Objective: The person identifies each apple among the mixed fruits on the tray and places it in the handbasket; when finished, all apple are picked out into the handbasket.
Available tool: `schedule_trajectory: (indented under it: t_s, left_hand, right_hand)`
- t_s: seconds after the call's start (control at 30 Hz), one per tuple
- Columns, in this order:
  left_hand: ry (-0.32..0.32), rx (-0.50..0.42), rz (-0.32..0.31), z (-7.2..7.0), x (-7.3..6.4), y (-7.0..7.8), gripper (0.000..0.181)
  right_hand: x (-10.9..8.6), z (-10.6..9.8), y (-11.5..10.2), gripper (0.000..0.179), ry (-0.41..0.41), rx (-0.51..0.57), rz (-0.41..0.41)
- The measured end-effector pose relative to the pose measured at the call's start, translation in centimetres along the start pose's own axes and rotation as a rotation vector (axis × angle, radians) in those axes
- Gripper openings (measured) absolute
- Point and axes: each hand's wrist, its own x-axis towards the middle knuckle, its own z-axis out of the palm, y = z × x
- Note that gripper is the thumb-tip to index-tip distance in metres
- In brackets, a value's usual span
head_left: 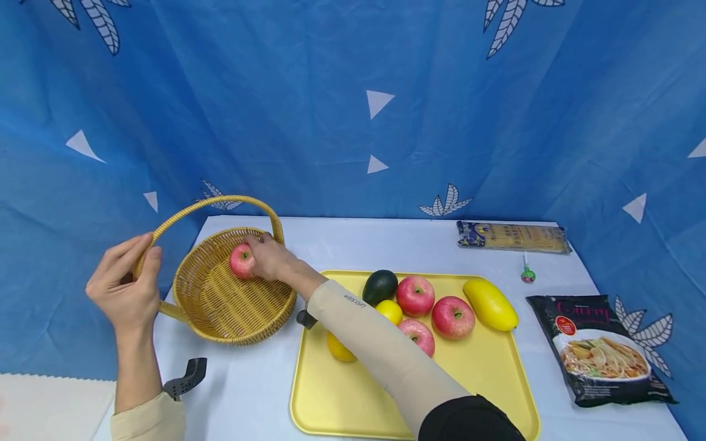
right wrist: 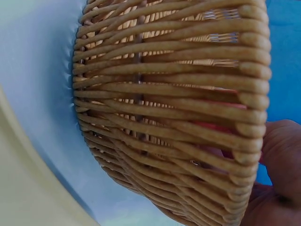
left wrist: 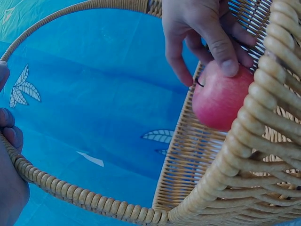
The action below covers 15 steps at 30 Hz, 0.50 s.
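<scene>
A woven basket (head_left: 231, 306) with a tall arched handle (head_left: 220, 199) stands on the left of the white table. My left hand (head_left: 128, 278) grips the handle at its left side, with the fingers curled round it. Inside the basket's opening my right hand (head_left: 270, 256) holds a red apple (head_left: 241, 261). In the left wrist view the thumb and fingers lie on the apple (left wrist: 221, 96) above the basket's wall. From the right wrist, the basket's woven side (right wrist: 174, 103) hides most of the apple, and part of the hand (right wrist: 282, 174) shows beyond the rim.
Right of the basket lies a yellow tray (head_left: 469, 392) with several apples (head_left: 453, 317), a dark green avocado (head_left: 380, 286), lemons (head_left: 390, 311) and a yellow mango (head_left: 491, 304). Farther right are a noodle packet (head_left: 513, 237), a lollipop (head_left: 527, 274) and a black food bag (head_left: 601, 352).
</scene>
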Motion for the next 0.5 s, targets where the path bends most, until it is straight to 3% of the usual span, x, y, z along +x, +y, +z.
schedule_trajectory:
  t_s: [0.5]
  left_hand:
    - [-0.017,0.039,0.001,0.10,0.14,0.52,0.020]
  right_hand:
    - [0.06,-0.50,0.64,0.083,0.023,0.044,-0.048]
